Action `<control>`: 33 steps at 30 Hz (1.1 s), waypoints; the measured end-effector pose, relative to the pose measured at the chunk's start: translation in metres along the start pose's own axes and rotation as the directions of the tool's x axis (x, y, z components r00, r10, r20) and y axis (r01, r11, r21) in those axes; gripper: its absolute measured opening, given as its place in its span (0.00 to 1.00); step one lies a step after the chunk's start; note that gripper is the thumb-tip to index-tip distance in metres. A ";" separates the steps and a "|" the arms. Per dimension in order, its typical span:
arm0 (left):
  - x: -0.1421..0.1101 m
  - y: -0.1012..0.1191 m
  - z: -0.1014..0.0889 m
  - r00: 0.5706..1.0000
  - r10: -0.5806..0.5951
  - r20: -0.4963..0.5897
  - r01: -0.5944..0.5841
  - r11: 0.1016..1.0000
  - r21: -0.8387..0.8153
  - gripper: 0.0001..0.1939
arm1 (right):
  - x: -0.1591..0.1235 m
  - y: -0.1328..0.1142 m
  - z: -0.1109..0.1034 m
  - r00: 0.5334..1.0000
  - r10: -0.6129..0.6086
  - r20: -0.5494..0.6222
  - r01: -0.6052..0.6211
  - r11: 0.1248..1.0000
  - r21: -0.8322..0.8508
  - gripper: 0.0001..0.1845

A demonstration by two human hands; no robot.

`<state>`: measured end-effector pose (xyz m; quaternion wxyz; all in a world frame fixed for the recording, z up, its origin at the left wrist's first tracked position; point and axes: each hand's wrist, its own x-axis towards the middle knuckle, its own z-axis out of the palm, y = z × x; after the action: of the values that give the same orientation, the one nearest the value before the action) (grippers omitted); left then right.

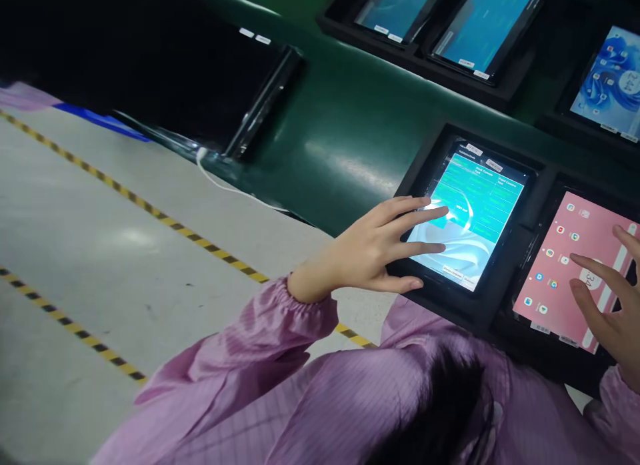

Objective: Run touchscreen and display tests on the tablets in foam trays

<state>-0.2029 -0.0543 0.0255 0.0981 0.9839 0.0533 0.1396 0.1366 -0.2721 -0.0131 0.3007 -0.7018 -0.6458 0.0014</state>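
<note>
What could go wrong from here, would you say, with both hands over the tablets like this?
The left hand has its fingers spread over the teal-screen tablet, so a stray fingertip might trigger an unintended tap. The right hand is over the pink-screen tablet, where closely set icons could make a mis-tap likely. The white cable lies loose along the edge of the green table and might get snagged.

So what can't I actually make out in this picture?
All in the head view:
Right hand: partly cut off by the right edge.
Pink screen: partly hidden by the right hand.
Turquoise screen: partly hidden by the left hand.
White stickers: print too small to read.
Black object, upper left: far outline lost in darkness.
</note>
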 end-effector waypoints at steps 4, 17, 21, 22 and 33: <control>-0.002 0.003 0.008 0.999 -0.003 0.033 0.004 0.999 -0.042 0.22 | -0.007 -0.004 -0.003 0.995 0.002 0.096 -0.004 1.000 0.011 0.11; 0.019 0.012 0.026 0.998 0.037 0.047 -0.031 0.993 -0.113 0.23 | -0.005 -0.009 0.029 0.977 0.208 -0.052 -0.207 0.978 0.024 0.55; 0.028 0.017 0.028 0.995 0.083 0.054 -0.077 0.992 -0.105 0.18 | -0.003 -0.005 0.030 0.974 0.165 -0.157 -0.154 0.985 0.080 0.58; 0.029 0.019 0.028 0.995 0.087 0.055 -0.080 0.991 -0.107 0.17 | -0.003 -0.004 0.029 0.967 0.163 -0.194 -0.144 0.984 0.108 0.58; 0.030 0.020 0.032 0.997 0.072 -0.009 -0.073 0.996 -0.051 0.16 | -0.005 -0.002 0.025 0.935 0.235 -0.265 -0.196 0.966 0.166 0.48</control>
<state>-0.1634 -0.0757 0.0077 0.1181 0.9818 0.0142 0.1478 0.1246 -0.2660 -0.0341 0.4352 -0.7392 -0.5136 -0.0212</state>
